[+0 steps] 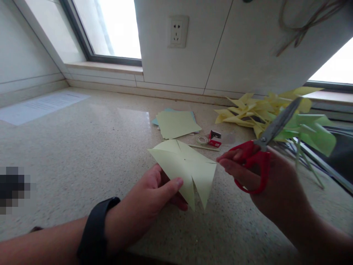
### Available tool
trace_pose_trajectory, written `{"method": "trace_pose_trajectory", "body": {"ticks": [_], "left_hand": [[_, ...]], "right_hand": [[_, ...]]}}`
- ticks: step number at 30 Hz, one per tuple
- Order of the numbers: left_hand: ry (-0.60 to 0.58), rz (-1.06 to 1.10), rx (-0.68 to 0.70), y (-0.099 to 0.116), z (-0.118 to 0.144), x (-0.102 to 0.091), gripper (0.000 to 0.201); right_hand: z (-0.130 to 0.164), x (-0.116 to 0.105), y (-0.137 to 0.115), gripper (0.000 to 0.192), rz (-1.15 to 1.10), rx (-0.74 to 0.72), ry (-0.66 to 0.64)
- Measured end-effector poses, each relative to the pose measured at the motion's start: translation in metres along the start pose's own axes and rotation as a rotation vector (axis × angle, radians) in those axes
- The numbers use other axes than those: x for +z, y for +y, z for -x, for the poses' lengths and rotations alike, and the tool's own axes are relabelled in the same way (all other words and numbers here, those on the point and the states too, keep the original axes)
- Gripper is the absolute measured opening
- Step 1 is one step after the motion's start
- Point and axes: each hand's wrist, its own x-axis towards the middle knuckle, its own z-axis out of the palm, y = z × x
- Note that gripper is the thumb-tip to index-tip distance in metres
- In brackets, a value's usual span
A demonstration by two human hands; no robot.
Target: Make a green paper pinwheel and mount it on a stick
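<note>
My left hand point(150, 200) pinches a pale yellow-green paper square point(185, 167) by its lower left corner, thumb on top. The square has cuts running in from its corners toward the middle. My right hand point(266, 180) holds red-handled scissors point(260, 149), fingers through the loops, blades closed and pointing up to the right, away from the paper. The scissors sit just right of the square, not touching it. A black band is on my left wrist.
A stack of coloured paper sheets point(176, 123) lies on the speckled stone counter point(82, 154). Beside it are a tape roll point(202, 140), a small red box point(214, 138) and a thin stick point(204, 147). Finished yellow and green paper pinwheels point(278, 114) pile at right. A white sheet point(41, 106) lies far left.
</note>
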Motion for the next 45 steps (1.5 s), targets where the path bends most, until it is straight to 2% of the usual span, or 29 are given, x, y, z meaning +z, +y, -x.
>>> {"method": "trace_pose_trajectory", "body": {"ticks": [4, 8, 17, 22, 31, 38, 45], "left_hand": [[-0.009, 0.027, -0.025, 0.001, -0.002, 0.000, 0.035], [-0.015, 0.036, -0.046, 0.000, -0.001, -0.001, 0.033], [-0.028, 0.054, -0.026, 0.000, -0.002, -0.001, 0.035], [0.009, 0.022, 0.021, -0.001, -0.002, 0.000, 0.032], [0.081, -0.056, 0.087, 0.004, 0.003, 0.010, 0.028], [0.014, -0.121, 0.081, 0.002, 0.005, 0.008, 0.029], [-0.006, -0.093, 0.060, 0.001, 0.005, 0.007, 0.035]], "right_hand": [[0.007, 0.015, 0.000, 0.022, -0.199, 0.173, -0.343], [0.013, 0.024, 0.005, 0.021, -0.235, 0.254, -0.472], [0.014, 0.024, 0.009, 0.027, -0.275, 0.269, -0.513], [0.014, 0.023, 0.003, 0.035, -0.279, 0.278, -0.523], [0.016, 0.024, 0.001, 0.034, -0.218, 0.307, -0.506], [0.014, 0.025, -0.001, 0.026, -0.180, 0.284, -0.480], [0.015, 0.026, 0.002, 0.023, -0.309, 0.360, -0.507]]}}
